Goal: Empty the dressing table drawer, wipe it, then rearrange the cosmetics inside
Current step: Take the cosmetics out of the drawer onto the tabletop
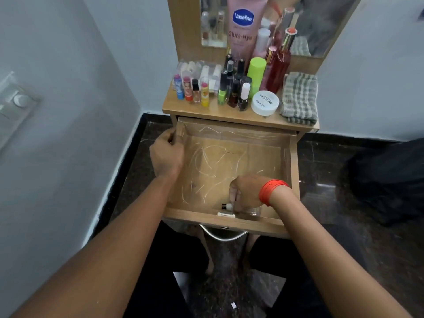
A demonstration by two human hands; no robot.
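The wooden drawer (231, 154) stands pulled out, its floor streaked with white marks. My left hand (166, 154) grips the drawer's left wall near the back. My right hand (246, 193), an orange band at its wrist, reaches into the front right corner and pinches a small bottle with a white neck and black cap (227, 205). A small white flat item (226, 214) lies against the front wall beside it. A clear container (253, 212) sits under my right hand. On the tabletop (206, 115) stand several cosmetics: nail polishes, lip balms, a green can (257, 72).
A folded checked cloth (299, 97) lies at the tabletop's right end, next to a white round jar (265, 102). A tall pink Vaseline tube (243, 26) leans on the mirror. A wall rises at the left, dark stone floor lies below, and a metal handle (221, 234) hangs under the drawer.
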